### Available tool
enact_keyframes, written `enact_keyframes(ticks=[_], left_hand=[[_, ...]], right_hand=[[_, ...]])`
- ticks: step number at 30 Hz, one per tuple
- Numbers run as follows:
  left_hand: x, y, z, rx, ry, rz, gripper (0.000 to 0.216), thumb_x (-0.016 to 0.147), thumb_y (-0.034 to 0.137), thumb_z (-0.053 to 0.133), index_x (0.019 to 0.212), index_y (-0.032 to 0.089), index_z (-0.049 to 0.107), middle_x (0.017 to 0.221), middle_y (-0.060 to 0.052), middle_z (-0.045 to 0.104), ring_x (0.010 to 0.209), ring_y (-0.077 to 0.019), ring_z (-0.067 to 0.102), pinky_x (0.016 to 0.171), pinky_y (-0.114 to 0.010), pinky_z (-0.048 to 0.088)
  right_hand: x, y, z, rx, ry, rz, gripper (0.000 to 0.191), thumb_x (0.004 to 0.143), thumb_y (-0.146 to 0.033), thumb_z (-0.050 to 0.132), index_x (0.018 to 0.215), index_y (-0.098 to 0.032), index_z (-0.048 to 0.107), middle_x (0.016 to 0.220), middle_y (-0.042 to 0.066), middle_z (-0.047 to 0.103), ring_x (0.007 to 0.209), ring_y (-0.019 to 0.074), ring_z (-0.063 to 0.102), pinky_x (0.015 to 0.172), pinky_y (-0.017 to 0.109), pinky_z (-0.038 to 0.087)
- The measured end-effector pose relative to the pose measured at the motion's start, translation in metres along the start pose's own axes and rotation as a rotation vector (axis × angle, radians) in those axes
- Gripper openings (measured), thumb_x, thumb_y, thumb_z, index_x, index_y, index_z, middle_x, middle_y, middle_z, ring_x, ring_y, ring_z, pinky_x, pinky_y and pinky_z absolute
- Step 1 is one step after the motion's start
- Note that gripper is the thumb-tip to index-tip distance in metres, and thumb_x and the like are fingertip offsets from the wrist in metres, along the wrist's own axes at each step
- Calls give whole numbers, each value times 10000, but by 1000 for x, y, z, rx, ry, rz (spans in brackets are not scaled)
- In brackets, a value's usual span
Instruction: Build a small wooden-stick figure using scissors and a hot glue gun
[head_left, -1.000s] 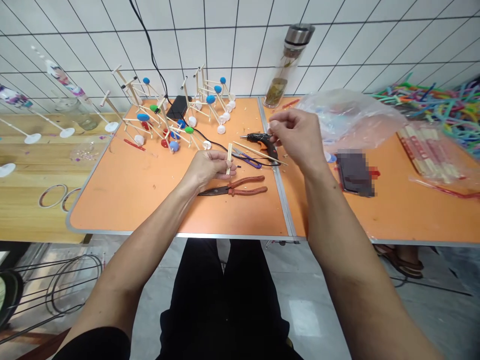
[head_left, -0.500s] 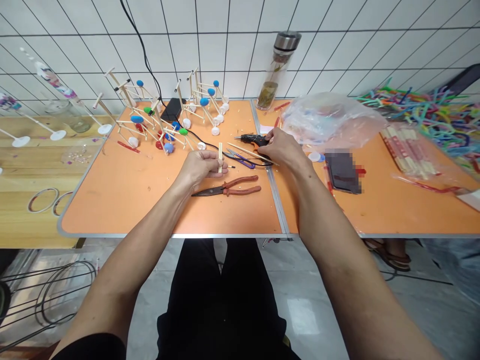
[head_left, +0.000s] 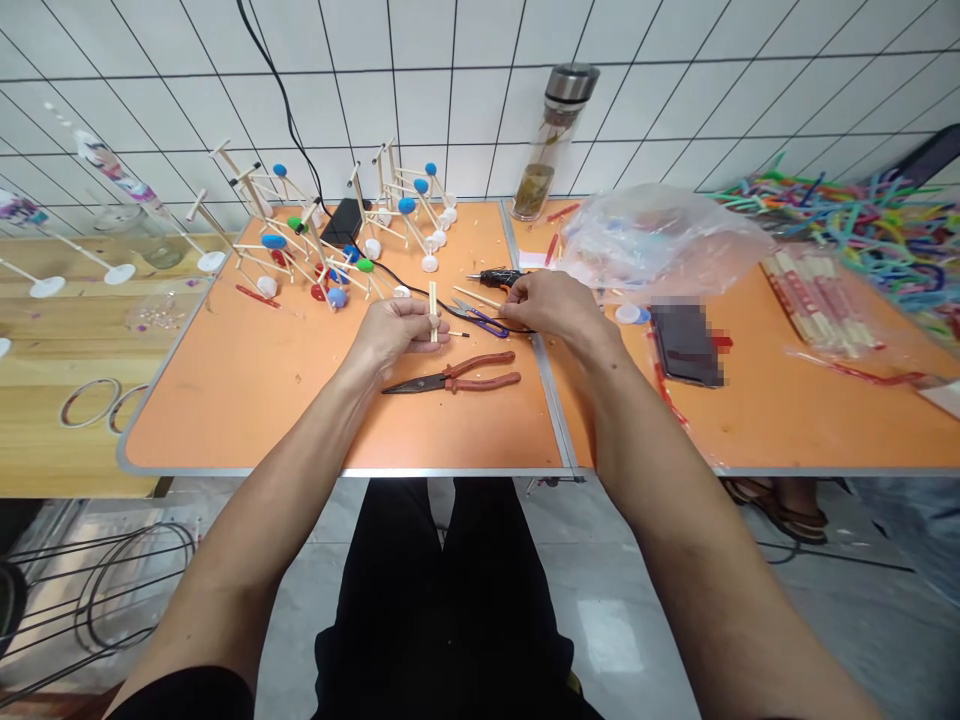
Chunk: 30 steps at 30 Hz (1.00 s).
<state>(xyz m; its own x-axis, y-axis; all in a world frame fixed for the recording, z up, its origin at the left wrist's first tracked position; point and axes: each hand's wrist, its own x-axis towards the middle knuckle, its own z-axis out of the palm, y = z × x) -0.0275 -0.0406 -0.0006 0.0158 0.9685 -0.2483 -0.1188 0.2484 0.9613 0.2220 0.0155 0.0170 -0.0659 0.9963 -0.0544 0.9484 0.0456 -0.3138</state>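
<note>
My left hand point(head_left: 397, 330) is closed, pinching short pale wooden stick pieces point(head_left: 433, 310) upright between thumb and fingers. My right hand point(head_left: 551, 302) reaches down at the table joint, its fingers closed round the right part of a longer thin wooden stick point(head_left: 476, 297); that end is hidden under the fingers. Just behind it lies a black hot glue gun point(head_left: 496, 277), its handle partly covered by the hand. Small scissors point(head_left: 487, 320) with dark blue-purple handles lie between the hands, a black cable beside them. Long-nose pliers point(head_left: 450, 378) with red-brown handles rest nearer me.
Several stick frames with coloured bottle-cap wheels point(head_left: 274, 241) stand at the back left. A glass tea bottle point(head_left: 551, 140) leans by the tiled wall. Further right are a clear plastic bag point(head_left: 660, 240), a dark phone point(head_left: 684, 343), bundled sticks point(head_left: 817, 300) and colourful pipe cleaners point(head_left: 847, 220).
My right hand has shifted left and slightly down, from beside the glue gun onto the long stick. My left hand has moved slightly left, still holding the short pieces.
</note>
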Motion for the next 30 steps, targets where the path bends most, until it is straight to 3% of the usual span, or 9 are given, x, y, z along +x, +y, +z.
enact_keyframes(ticks=[6,12,18,21,24,30], left_hand=[[-1,2,0,-8,13,5,106,844,88,852,870,111,753,826,-95,832,740,-190,839,706,-256,679],[3,0,-4,-19,22,13,95,847,107,853,880,119,765,859,-110,849,758,-194,840,728,-271,683],[3,1,-4,-42,29,18,82,845,95,845,881,118,775,839,-100,844,757,-194,836,713,-268,679],[2,2,-5,-46,23,22,87,839,86,843,869,119,768,820,-92,835,737,-189,828,703,-264,674],[1,3,-5,-35,26,17,112,828,99,870,876,123,771,834,-93,839,758,-186,830,727,-261,677],[-1,3,-1,-21,22,0,71,854,81,833,877,111,774,839,-96,842,737,-179,827,727,-264,679]], right_hand=[[-1,-7,1,-54,-10,-10,62,782,-187,768,751,-241,766,931,100,838,877,298,724,724,388,433],[-9,-4,-10,162,59,-135,153,847,-253,744,699,-225,717,763,51,743,760,231,649,695,379,407],[-14,0,-18,224,-213,-253,166,855,-295,808,703,-235,782,651,-4,644,669,176,527,660,355,368],[-9,8,-17,200,-34,-146,238,922,-355,769,725,-228,734,745,37,708,740,210,588,700,362,392],[0,18,-9,94,179,40,147,926,-360,749,855,-232,738,947,116,803,891,289,676,758,377,431],[12,18,12,33,118,149,391,866,-425,810,1193,-242,696,1188,164,828,1041,362,729,845,418,503]])
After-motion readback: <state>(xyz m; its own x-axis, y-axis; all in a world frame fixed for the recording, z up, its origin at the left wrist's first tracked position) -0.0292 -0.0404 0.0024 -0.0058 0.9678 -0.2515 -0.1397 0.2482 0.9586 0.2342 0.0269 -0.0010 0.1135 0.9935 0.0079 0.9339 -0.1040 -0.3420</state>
